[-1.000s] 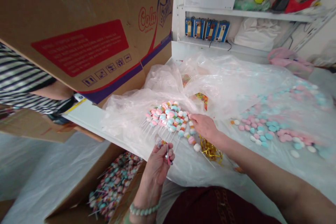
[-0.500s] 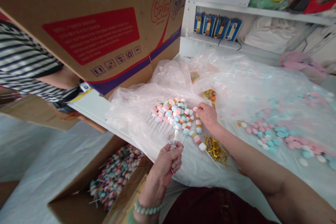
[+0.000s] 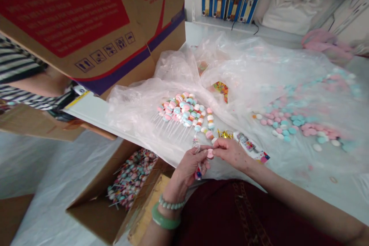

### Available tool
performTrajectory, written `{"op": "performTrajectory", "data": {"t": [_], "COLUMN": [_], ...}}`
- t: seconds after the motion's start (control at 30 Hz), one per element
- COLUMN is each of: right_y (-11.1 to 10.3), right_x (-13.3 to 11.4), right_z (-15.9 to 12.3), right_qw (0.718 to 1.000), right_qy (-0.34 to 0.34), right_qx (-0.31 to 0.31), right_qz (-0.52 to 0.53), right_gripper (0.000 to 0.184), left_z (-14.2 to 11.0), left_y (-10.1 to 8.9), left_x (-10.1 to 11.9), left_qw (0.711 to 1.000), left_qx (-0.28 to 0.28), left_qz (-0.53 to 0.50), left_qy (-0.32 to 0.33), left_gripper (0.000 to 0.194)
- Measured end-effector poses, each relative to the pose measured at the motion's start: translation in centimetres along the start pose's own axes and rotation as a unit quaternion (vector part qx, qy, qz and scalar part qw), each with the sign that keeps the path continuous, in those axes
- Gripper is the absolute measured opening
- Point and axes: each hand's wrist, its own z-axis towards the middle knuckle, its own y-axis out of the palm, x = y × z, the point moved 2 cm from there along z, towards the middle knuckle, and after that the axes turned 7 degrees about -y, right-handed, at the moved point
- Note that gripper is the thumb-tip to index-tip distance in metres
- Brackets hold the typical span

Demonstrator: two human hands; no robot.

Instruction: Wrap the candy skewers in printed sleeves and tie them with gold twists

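My left hand point(image 3: 191, 163) is closed on a crumpled clear plastic wrapper point(image 3: 196, 144) with a coloured print at its lower end. My right hand point(image 3: 230, 153) meets it, fingers pinched on a pink candy piece point(image 3: 210, 153). Whether this piece is loose or the end of a skewer is hidden. Just beyond my hands lies a heap of candy skewers point(image 3: 184, 110) in pink, white, blue and orange, their pale sticks pointing toward the near left. Gold twist ties point(image 3: 225, 134) and a printed plastic bag point(image 3: 250, 146) lie beside my right hand.
A large cardboard box point(image 3: 86, 19) stands at the left of the table. Below the edge, an open carton point(image 3: 95, 215) holds many candy skewers. Loose candy discs point(image 3: 294, 121) lie under and beside plastic sheeting point(image 3: 259, 61) at right. A person in a striped top point(image 3: 20, 65) is at far left.
My right hand has drawn back from the heap toward me and now meets my left hand, with a pink candy piece in its fingers. The view has tilted down.
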Motion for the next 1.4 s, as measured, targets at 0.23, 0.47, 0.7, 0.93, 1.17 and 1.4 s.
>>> {"op": "performTrajectory", "data": {"t": [0.23,0.47,0.7,0.93,1.17,1.4], "right_y": [0.2,0.2,0.3,-1.8,-2.8,-0.7], "right_x": [3.0,2.8,2.6,2.9,2.2,2.0], "right_z": [-2.6,-1.8,-0.9,-1.7,-3.6,-3.4], "right_qw": [0.904,0.881,0.884,0.944,0.984,0.985], "right_qy": [-0.085,-0.097,-0.113,-0.184,-0.136,-0.111], "right_qx": [0.118,0.141,0.140,0.165,0.093,0.120], "right_qz": [-0.402,-0.442,-0.432,-0.219,-0.066,-0.049], "right_gripper": [0.016,0.015,0.015,0.021,0.016,0.019], "left_z": [0.1,0.1,-0.3,-0.6,0.1,0.5], "left_y": [-0.9,-2.1,-2.9,-2.8,-1.9,-0.9], "left_x": [0.6,1.3,2.1,2.6,2.5,1.9], "left_qw": [0.994,0.977,0.977,0.966,0.963,0.965], "left_qx": [0.029,-0.004,0.024,0.123,0.118,0.130], "left_qz": [-0.101,-0.211,-0.214,-0.220,-0.194,-0.164], "left_qy": [0.012,-0.001,0.001,0.057,0.143,0.157], "left_gripper": [0.028,0.014,0.015,0.016,0.023,0.035]}}
